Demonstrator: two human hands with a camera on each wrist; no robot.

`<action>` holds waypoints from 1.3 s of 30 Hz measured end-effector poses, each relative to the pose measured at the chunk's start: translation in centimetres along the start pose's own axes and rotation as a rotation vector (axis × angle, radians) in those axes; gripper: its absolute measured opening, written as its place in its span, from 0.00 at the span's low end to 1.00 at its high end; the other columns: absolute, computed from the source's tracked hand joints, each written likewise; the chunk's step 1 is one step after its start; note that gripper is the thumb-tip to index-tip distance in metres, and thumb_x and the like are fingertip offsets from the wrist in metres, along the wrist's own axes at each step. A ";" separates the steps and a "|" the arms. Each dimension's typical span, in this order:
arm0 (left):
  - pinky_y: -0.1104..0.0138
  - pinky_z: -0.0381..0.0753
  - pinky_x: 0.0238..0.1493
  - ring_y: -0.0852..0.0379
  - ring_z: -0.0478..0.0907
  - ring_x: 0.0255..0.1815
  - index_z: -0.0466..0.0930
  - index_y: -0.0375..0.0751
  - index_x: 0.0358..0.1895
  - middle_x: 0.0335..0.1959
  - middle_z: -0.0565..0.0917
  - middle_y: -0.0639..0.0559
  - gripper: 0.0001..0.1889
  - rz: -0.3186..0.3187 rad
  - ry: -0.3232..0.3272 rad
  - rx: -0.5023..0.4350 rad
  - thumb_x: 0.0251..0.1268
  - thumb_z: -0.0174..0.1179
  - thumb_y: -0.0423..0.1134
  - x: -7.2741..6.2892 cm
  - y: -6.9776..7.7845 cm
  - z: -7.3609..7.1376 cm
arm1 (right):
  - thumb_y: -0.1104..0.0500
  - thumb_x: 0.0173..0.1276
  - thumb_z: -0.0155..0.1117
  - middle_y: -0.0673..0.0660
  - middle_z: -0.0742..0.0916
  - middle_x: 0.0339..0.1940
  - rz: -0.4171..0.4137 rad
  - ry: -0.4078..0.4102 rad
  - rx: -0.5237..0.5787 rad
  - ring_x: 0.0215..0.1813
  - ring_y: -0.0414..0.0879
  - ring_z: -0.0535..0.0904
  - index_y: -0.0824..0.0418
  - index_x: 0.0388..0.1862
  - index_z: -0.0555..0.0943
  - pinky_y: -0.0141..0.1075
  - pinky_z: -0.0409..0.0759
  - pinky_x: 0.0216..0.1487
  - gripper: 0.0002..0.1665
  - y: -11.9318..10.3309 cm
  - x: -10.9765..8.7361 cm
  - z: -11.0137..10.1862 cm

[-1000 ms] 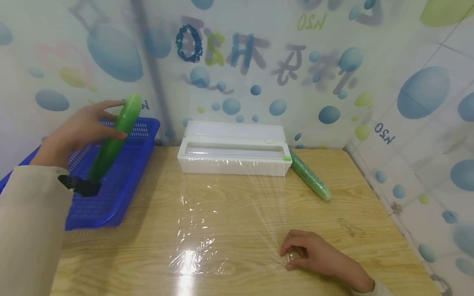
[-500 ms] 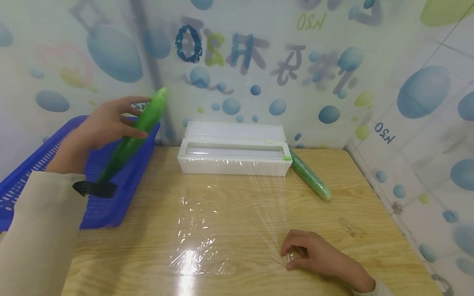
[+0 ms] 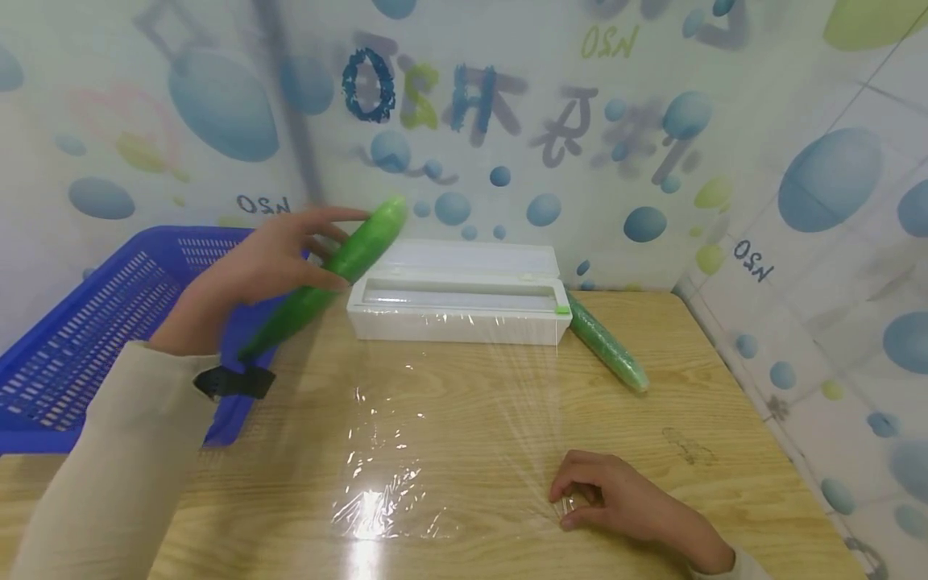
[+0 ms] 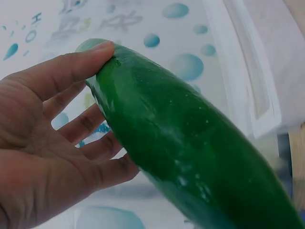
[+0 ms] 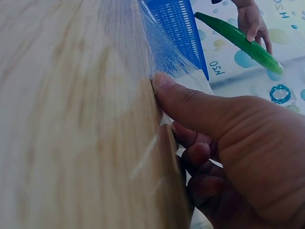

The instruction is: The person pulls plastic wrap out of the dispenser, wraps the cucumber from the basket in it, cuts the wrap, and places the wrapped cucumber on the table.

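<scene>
My left hand grips a long green cucumber between thumb and fingers, raised in the air beside the white box. In the left wrist view the cucumber slants down to the right, its surface glossy. My right hand pinches a corner of clear plastic wrap low over the table. The wrap stretches from the white wrap dispenser toward me, creased and shiny. In the right wrist view the thumb of my right hand presses the film's edge.
A blue plastic basket stands at the left, partly behind my left arm. Another cucumber, covered in shiny film, lies right of the dispenser. The dispenser's lid is raised against the patterned wall behind the wooden table.
My left hand has carried the cucumber rightward, from over the blue basket to the dispenser's left end. The right hand and the wrap have stayed in place.
</scene>
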State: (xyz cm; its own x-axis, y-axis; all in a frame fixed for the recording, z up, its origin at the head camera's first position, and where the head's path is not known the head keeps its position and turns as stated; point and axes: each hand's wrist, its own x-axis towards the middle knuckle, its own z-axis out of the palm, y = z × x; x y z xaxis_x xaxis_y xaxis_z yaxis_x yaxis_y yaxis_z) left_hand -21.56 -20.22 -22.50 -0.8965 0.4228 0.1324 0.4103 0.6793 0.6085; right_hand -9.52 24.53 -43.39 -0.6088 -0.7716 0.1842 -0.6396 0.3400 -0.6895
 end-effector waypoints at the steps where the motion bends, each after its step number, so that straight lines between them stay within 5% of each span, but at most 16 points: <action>1: 0.49 0.77 0.43 0.38 0.75 0.54 0.62 0.57 0.72 0.58 0.74 0.39 0.42 0.003 -0.002 -0.009 0.53 0.70 0.31 0.1 0.3 0.2 | 0.52 0.58 0.70 0.41 0.78 0.36 -0.002 0.001 -0.001 0.28 0.32 0.68 0.44 0.45 0.79 0.24 0.71 0.25 0.15 0.0 0.0 0.0; 17: 0.55 0.80 0.39 0.48 0.79 0.48 0.63 0.59 0.70 0.53 0.77 0.47 0.44 0.122 -0.044 -0.126 0.50 0.72 0.29 1.7 3.5 4.3 | 0.52 0.58 0.71 0.40 0.79 0.37 -0.001 0.007 -0.016 0.28 0.31 0.68 0.44 0.44 0.79 0.24 0.71 0.25 0.15 0.0 0.0 0.0; 22: 0.56 0.81 0.38 0.51 0.79 0.48 0.63 0.64 0.70 0.53 0.77 0.49 0.45 0.102 -0.118 -0.183 0.49 0.73 0.31 1.8 4.2 5.8 | 0.52 0.58 0.71 0.40 0.79 0.37 -0.008 0.004 -0.009 0.28 0.31 0.67 0.44 0.44 0.79 0.24 0.70 0.25 0.15 -0.1 0.1 0.0; 27: 0.58 0.81 0.38 0.52 0.80 0.46 0.65 0.61 0.69 0.51 0.79 0.50 0.45 0.146 -0.179 -0.217 0.46 0.74 0.30 1.8 4.8 7.9 | 0.54 0.59 0.70 0.41 0.79 0.37 -0.036 0.003 -0.002 0.27 0.32 0.67 0.46 0.45 0.79 0.23 0.70 0.25 0.15 -0.2 0.2 -0.1; 39: 0.61 0.78 0.46 0.55 0.78 0.43 0.67 0.59 0.68 0.49 0.80 0.53 0.45 0.200 -0.370 -0.092 0.43 0.74 0.28 1.7 5.3 14.1 | 0.52 0.59 0.70 0.41 0.79 0.37 -0.026 0.003 -0.014 0.28 0.32 0.68 0.45 0.45 0.79 0.23 0.69 0.26 0.14 0.0 0.0 -0.1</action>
State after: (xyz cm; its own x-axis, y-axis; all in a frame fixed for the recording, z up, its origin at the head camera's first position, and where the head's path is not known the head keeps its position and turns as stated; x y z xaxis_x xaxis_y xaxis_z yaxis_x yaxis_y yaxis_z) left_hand -18.51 -7.44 -30.10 -0.6735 0.7387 -0.0249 0.5379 0.5130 0.6689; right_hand -9.57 24.53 -43.32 -0.5935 -0.7784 0.2045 -0.6616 0.3271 -0.6748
